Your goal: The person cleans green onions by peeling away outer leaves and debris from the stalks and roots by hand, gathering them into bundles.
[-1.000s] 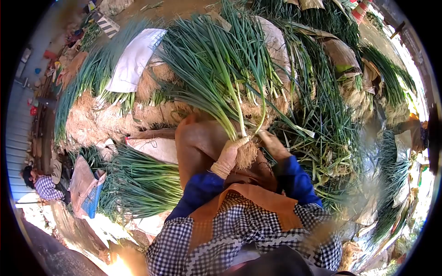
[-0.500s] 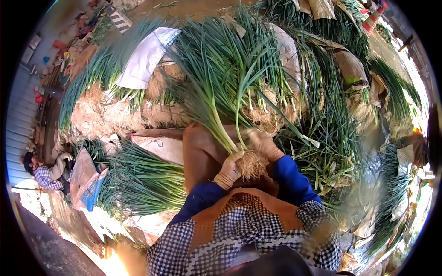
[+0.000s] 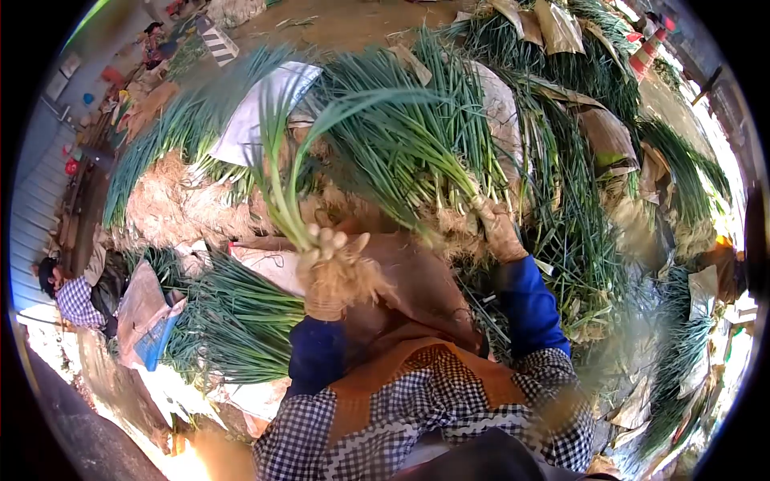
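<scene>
My left hand (image 3: 327, 298) is closed around a small bunch of spring onions (image 3: 281, 196), held upright over my left knee. Their pale, hairy roots (image 3: 349, 276) hang over the hand, and the green tops blur with motion. Farther right, my right hand (image 3: 502, 232) reaches to the near edge of a heap of spring onions (image 3: 385, 120). Its fingers are wrapped round the lower stalks of some spring onions (image 3: 457, 172) there, roots towards me. Both hands look gloved.
A sorted pile of spring onions (image 3: 241, 321) lies at my left. Loose leaves and stalks (image 3: 553, 272) are heaped at my right. A white sack (image 3: 261, 120) covers part of the far row. At far left sits another person (image 3: 79, 301); a striped cone (image 3: 648, 52) stands back right.
Both hands were together at one bunch over my lap. My left hand has moved left with spring onions, while my right hand has gone out right to the heap and taken hold of stalks.
</scene>
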Action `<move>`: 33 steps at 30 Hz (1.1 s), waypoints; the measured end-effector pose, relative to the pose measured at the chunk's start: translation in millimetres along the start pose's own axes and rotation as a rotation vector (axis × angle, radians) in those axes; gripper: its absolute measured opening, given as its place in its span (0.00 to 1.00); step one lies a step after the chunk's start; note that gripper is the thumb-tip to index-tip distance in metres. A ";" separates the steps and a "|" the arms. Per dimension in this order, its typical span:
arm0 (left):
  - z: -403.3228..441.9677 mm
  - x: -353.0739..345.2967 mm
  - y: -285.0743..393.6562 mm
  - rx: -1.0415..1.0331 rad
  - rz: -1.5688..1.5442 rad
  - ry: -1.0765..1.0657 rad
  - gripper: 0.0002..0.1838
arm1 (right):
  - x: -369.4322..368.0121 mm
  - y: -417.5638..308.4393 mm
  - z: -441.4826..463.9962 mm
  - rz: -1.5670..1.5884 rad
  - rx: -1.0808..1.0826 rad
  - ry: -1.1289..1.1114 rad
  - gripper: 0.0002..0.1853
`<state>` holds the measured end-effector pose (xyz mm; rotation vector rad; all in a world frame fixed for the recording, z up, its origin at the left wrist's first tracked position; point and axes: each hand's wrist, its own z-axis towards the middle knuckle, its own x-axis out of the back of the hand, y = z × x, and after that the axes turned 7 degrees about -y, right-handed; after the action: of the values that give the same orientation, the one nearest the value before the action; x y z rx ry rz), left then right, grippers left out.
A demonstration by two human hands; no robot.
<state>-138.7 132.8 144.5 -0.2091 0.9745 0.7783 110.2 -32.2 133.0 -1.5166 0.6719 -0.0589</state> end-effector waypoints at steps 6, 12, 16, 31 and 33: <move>-80.0 74.1 -130.8 0.628 -0.155 0.423 0.07 | -13.1 65.1 3.7 0.334 -0.019 0.125 0.16; -78.2 60.1 -154.4 0.636 0.277 0.751 0.05 | -5.5 69.2 -26.5 -1.590 0.379 0.189 0.05; -76.1 56.2 -146.4 0.566 0.346 0.776 0.04 | 48.1 61.0 -91.4 -0.611 0.038 0.201 0.08; -81.6 44.9 -117.3 0.632 0.116 0.727 0.11 | -39.6 82.8 13.9 0.102 -0.122 -0.351 0.10; -83.8 44.9 -119.2 0.671 0.119 0.743 0.11 | -40.9 93.0 6.8 -0.061 -0.037 -0.082 0.09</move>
<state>-99.4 28.8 40.2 0.1657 1.9096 0.4331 45.4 0.1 61.4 -1.5669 0.5638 -0.0302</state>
